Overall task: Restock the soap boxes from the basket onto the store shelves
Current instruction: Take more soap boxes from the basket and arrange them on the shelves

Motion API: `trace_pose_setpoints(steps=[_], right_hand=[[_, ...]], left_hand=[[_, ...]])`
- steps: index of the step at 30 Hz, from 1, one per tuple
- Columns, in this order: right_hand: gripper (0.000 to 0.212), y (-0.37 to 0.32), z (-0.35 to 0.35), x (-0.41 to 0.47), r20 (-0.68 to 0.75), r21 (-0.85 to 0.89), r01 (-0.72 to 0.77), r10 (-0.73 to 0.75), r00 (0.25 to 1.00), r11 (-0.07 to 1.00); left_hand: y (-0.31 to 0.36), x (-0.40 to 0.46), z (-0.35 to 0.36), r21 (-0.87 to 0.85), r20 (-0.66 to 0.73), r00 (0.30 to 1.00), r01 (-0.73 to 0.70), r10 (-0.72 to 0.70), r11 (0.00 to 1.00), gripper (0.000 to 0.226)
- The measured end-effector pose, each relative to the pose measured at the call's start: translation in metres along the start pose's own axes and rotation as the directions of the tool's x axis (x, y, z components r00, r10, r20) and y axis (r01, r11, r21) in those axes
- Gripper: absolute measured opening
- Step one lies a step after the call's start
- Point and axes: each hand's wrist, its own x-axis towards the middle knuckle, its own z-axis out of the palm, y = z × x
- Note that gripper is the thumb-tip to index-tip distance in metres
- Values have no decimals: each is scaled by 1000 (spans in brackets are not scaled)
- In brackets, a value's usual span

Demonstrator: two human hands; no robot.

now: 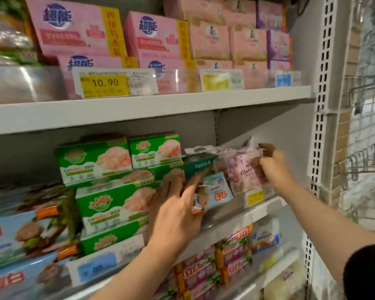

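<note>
Head view shows both arms reaching to the white middle shelf (258,215). The right hand (271,163) has its fingers and thumb curled round a pink flowery soap pack in clear wrap (243,172), which sits at the right end of that shelf, near the side wall. The left hand (178,215) has straight fingers. They press on a small pale blue soap box (220,189) and a teal carton (199,165) just left of the pink pack. The blue box is tilted. Further left, green soap boxes (115,204) are stacked up, touching each other. On the shelf above sit big pink boxes (74,29) behind a yellow price tag (105,84) that reads 10.90. Below are red and white soap bars (204,276) in rows.
</note>
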Motion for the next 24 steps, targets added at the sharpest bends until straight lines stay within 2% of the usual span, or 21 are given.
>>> trace_pose_setpoints(steps=[3, 5, 7, 10, 13, 19, 24], right_hand=[[84, 10, 12, -21, 21, -149, 185, -184, 983, 971], [92, 7, 23, -33, 72, -284, 224, -212, 975, 932], [84, 5, 31, -36, 88, -429, 213, -195, 977, 878], [64, 0, 33, -33, 120, -520, 133, -82, 989, 844], [56, -5, 27, -36, 164, -599, 154, -68, 984, 786], [50, 1, 0, -17, -8, -699, 70, -105, 994, 711], [37, 30, -27, 11, -103, -856, 30, -228, 968, 515]], left_hand=[[-2, 0, 2, 0, 9, 1000, -14, 14, 1000, 77], [-1, 0, 1, 27, 17, 1000, -1, 0, 1000, 77], [-1, 0, 2, 40, -2, 1000, -5, 5, 999, 79], [3, -1, -2, 34, -4, 1000, -12, 12, 999, 78], [6, -2, -5, 43, 16, 1000, 26, -27, 999, 78], [-3, -1, 6, 67, -74, 997, -10, 15, 998, 84], [-9, 0, 13, 90, -90, 996, -19, 27, 996, 87]])
